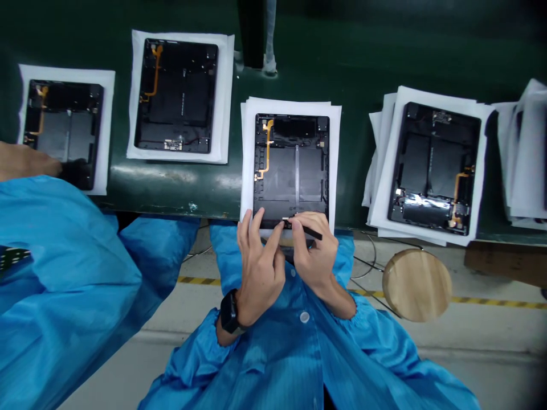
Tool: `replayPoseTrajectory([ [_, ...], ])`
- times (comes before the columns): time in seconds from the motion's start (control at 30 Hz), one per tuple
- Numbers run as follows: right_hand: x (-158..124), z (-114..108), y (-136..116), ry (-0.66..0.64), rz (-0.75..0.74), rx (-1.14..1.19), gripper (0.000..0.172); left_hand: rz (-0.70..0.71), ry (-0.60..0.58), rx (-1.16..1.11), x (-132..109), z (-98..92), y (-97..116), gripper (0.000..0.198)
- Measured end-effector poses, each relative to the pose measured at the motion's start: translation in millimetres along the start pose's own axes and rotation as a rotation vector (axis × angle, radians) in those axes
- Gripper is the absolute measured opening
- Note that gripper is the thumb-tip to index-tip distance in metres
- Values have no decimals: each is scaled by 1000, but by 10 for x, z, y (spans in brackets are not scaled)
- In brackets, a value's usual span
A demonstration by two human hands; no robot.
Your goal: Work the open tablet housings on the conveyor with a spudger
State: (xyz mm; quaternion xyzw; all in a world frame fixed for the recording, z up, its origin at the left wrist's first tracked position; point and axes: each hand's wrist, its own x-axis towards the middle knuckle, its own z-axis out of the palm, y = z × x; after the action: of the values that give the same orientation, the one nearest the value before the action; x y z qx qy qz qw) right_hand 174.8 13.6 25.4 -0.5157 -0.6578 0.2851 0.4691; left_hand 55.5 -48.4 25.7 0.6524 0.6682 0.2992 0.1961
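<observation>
An opened tablet housing (277, 193), black inside with an orange ribbon cable (268, 154) down its left side, lies on white sheets in front of me. My left hand (260, 262), wearing a watch, spreads its fingers over the housing's near edge. Its index fingertip touches or nearly touches a small circuit board (287, 224) there. In my right hand (316, 250), pinched between thumb and fingers, is a slim black stick-like tool (313, 232). The tool's tip is hidden by the fingers at the small board.
More opened tablets lie on white sheets: one at the upper left (177, 97), one at the right (433, 165), and one at far left (64, 131) under a co-worker's hand (29, 162). A wooden stool (416, 285) stands below the green bench (171, 185). A post (250, 34) rises behind.
</observation>
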Motion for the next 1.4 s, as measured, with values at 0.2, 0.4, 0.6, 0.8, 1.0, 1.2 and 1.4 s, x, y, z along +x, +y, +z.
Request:
replayPoseTrajectory([
  [0.2,33,4,-26,-27,-19,-36,17,33,13,8,-71,33,-52,59],
  [0.4,46,2,-23,-72,-67,-91,16,65,73,-30,-92,14,-124,59],
  [0.6,73,-13,-32,-119,-67,-140,17,31,37,-38,-39,22,-81,56],
  [0.8,89,-34,-39,-88,-26,-94,17,-38,36,-74,-13,28,-17,50],
  [1.0,110,-65,-30,-47,22,-46,17,-69,44,-19,26,39,54,47],
  [1.2,106,-69,-24,-65,43,-41,18,-76,41,3,33,38,85,46],
  [1.4,106,-66,-28,-72,53,-31,18,-57,56,-12,-6,43,43,47],
])
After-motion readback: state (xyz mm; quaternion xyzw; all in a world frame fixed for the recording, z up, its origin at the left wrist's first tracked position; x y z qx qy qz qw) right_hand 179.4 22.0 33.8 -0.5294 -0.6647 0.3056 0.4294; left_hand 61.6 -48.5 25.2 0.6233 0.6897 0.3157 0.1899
